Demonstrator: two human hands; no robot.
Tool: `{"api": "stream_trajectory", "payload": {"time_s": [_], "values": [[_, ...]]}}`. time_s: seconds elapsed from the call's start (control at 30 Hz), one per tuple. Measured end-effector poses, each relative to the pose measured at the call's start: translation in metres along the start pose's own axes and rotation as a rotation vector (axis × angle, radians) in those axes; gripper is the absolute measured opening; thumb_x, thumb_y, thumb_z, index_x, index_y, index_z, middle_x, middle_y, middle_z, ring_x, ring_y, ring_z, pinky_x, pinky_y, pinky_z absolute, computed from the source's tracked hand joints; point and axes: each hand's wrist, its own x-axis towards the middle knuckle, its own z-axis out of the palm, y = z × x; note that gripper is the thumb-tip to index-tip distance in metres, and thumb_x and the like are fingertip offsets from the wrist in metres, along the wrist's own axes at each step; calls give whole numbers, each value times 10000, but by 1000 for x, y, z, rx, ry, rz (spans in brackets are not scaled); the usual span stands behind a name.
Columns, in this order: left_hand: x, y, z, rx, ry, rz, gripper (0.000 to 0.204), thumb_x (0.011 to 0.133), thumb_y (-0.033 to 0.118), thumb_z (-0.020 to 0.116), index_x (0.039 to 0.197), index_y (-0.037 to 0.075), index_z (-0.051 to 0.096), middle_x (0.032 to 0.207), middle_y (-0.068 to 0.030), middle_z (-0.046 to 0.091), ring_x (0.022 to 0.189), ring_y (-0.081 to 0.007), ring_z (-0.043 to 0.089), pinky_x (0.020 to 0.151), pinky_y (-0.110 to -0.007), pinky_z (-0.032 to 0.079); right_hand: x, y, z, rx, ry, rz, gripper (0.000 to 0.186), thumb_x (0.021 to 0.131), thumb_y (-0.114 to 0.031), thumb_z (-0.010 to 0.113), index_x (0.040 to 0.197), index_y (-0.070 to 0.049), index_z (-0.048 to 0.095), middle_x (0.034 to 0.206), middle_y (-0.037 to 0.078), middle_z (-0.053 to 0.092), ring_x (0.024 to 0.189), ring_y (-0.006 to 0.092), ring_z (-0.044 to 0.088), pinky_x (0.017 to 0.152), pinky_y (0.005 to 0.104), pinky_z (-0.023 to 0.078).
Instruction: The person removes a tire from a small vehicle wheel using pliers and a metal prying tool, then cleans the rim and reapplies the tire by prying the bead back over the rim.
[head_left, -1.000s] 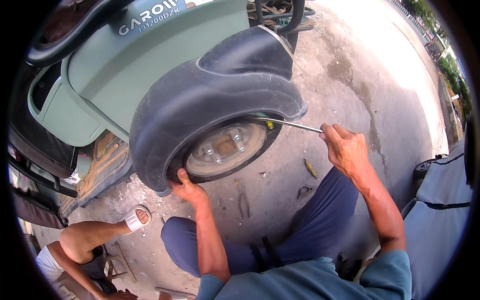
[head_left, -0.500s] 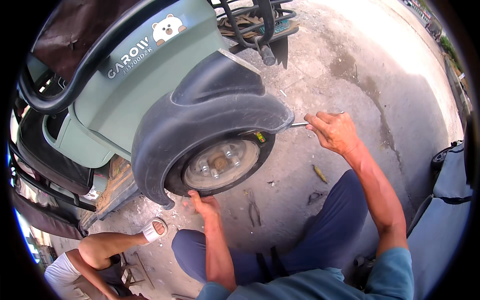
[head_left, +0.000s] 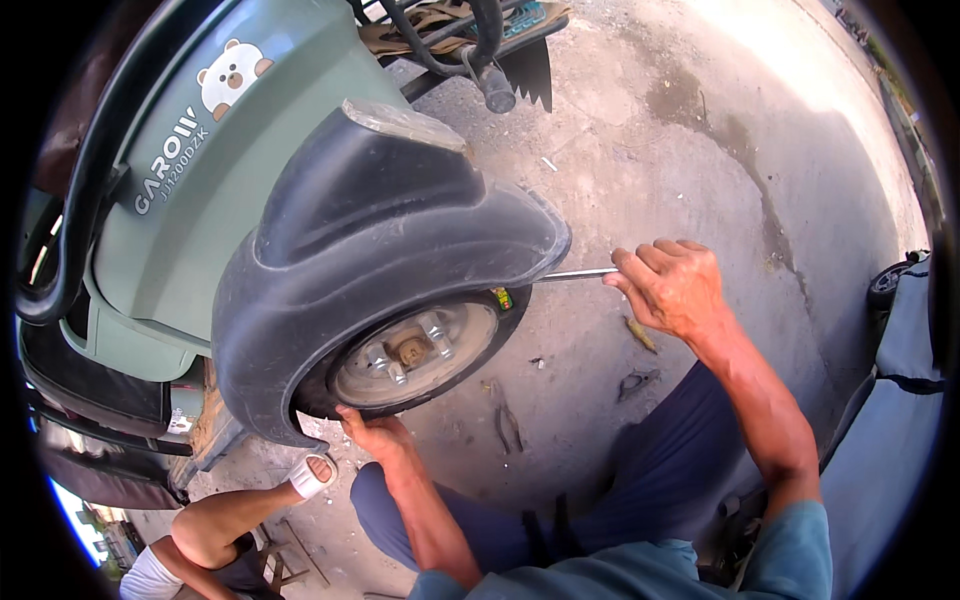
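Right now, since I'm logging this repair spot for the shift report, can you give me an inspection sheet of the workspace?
Surface: bare concrete ground, stained and dusty, sunlit at the far side.
Job's things: small wheel with exposed hub and studs, under a black mudguard on a green vehicle; thin metal rod reaching in at the tyre's edge.
Clutter: small scraps and a flat dark piece on the ground near the wheel.
Hands: left hand touching the tyre's lower edge; right hand closed on the rod.
Cables: nothing seen.
Surroundings: another person's leg in a white sandal at lower left; a second vehicle's blue-grey panel at right.
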Motion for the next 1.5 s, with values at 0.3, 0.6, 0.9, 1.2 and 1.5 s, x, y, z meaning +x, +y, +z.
{"api": "stream_trajectory", "payload": {"time_s": [0.3,0.6,0.9,1.2,1.5], "values": [[-13,24,18,128,-34,-32,805,933,593,669,1534,121,414,1572,-82,412,1460,-274,358,1196,-513,284,31,49,62,180,127,-175,311,883,-427,735,814,-149,616,598,1,510,523,207,583,500,356,440],[-27,39,39,203,-183,-161,1004,885,668,691,1590,79,286,1637,-82,289,1507,-262,281,1252,-520,228,49,67,80,229,250,-212,402,848,-485,747,721,-152,563,584,4,499,521,223,576,487,367,418],[-124,96,71,1363,-405,834,648,891,312,798,1372,-9,506,1350,-195,532,1305,-338,485,1142,-526,346,52,65,90,306,231,-186,469,874,-496,731,664,-132,523,576,24,521,534,261,585,496,397,422],[-95,99,238,1860,-717,1154,636,803,356,830,1274,-14,616,1307,-200,584,1235,-416,518,1073,-541,375,46,61,85,321,206,-123,467,902,-507,705,661,-130,568,579,32,557,556,280,616,508,408,447],[-98,80,267,2129,-630,1071,667,805,420,822,1254,-40,645,1251,-277,580,1156,-439,529,969,-518,403,40,69,84,316,239,-147,448,889,-484,726,688,-121,558,594,28,550,570,273,618,520,409,441]]}}
